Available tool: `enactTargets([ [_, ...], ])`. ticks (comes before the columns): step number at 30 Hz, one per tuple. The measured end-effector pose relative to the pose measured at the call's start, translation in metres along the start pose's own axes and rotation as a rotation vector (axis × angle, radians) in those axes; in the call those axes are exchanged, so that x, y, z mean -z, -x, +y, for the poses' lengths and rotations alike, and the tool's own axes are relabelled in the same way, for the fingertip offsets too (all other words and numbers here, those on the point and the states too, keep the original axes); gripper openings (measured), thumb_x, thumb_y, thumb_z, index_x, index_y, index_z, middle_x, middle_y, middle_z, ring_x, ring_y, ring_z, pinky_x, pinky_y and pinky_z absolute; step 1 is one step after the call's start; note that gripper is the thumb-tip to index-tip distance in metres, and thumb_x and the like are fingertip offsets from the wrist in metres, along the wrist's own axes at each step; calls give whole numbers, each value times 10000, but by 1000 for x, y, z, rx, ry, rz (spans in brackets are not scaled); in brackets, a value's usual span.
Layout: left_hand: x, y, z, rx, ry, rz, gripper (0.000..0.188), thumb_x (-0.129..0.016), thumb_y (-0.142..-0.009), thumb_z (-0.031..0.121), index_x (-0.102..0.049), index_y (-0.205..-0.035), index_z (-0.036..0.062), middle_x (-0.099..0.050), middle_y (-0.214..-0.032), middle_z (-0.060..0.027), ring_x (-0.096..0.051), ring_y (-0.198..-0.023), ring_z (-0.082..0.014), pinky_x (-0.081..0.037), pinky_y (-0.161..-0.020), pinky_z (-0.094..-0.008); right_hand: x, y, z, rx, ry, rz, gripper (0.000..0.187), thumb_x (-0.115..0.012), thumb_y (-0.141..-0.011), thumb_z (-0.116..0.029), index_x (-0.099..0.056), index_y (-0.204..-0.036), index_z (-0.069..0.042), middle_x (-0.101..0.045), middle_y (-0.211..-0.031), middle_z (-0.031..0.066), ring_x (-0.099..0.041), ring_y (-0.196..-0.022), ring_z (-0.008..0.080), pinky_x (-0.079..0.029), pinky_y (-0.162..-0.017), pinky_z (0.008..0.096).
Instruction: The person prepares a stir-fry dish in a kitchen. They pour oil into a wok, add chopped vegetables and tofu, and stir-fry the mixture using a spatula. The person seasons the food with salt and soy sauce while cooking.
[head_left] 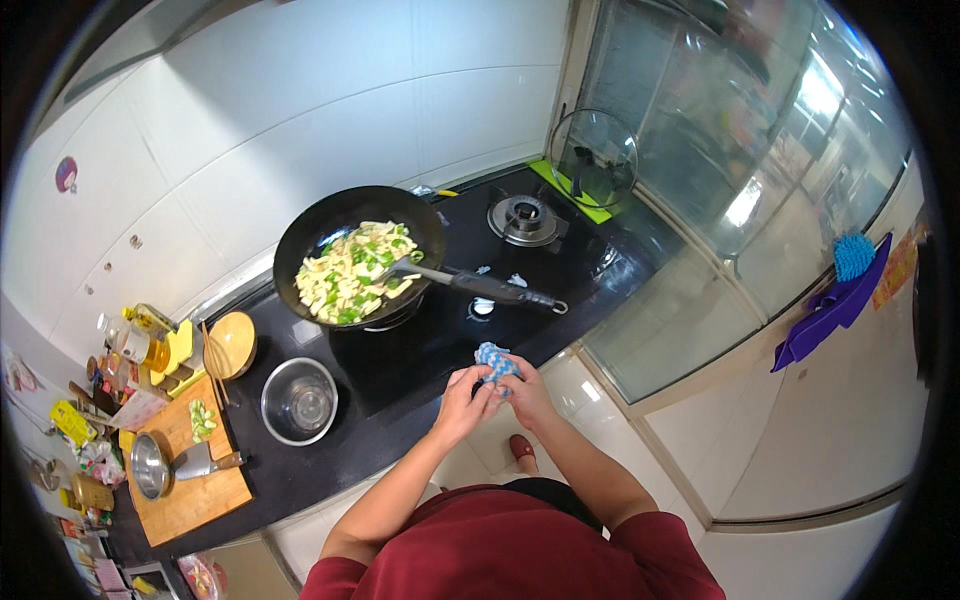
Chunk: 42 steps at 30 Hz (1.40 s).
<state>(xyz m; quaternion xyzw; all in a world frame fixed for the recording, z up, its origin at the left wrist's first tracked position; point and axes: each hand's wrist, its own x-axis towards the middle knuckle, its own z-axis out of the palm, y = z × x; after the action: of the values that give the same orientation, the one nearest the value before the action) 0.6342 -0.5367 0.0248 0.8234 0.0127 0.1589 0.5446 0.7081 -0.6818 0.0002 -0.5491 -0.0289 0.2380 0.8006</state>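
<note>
Blue-and-white checked cloth (492, 356): lower part hidden by left grip (464, 402) and right grip (527, 392). Spatula (403, 266): blade end buried in sliced food (345, 280). Burner (398, 319): mostly concealed beneath wok (350, 205). Glass panel (650, 335): reflections blurred, unidentifiable. Dark red shirt (510, 545), pink-rimmed container (203, 578): cut off at lower edge.
</note>
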Motion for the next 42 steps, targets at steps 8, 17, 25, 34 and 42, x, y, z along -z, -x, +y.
enactTargets([
  [8,-66,-24,-2,131,35,24,210,-620,-927,146,-652,-1101,34,-674,-1008,-136,-634,-941,-268,-499,-844,-350,122,-121,-78,327,414,114,448,-552,-890,8,-541,-1327,-88,-647,-918,131,-642,-579,176,-539,-473,284],
  [17,-91,-45,8,180,-129,243,170,-624,-917,137,-664,-1052,41,-690,-986,-125,-631,-930,-295,-499,-820,-369,112,-198,-99,631,1423,-156,470,-664,-802,-39,-628,-1266,-99,-539,-1331,221,-534,-1063,379,-479,-928,465],
  [25,-109,-18,26,313,-115,480,138,-616,-925,114,-670,-1026,37,-698,-972,-117,-651,-894,-259,-512,-813,-345,110,-151,-63,803,1484,-268,335,-647,-732,-34,-622,-1065,-40,-545,-1237,304,-591,-979,430,-536,-803,501],
  [34,-102,16,20,338,-217,526,127,-626,-923,87,-676,-1011,9,-698,-931,-125,-659,-858,-241,-514,-788,-341,12,-114,-25,678,1219,-690,367,-653,-782,-54,-635,-1148,-73,-559,-1214,215,-592,-1087,403,-500,-916,469],
  [42,-112,37,20,398,-178,622,126,-603,-945,96,-674,-997,6,-698,-922,-127,-655,-862,-232,-508,-801,-331,68,-162,-130,759,871,-652,341,-626,-815,-31,-628,-1156,-34,-623,-1073,185,-637,-885,349,-526,-770,408],
])
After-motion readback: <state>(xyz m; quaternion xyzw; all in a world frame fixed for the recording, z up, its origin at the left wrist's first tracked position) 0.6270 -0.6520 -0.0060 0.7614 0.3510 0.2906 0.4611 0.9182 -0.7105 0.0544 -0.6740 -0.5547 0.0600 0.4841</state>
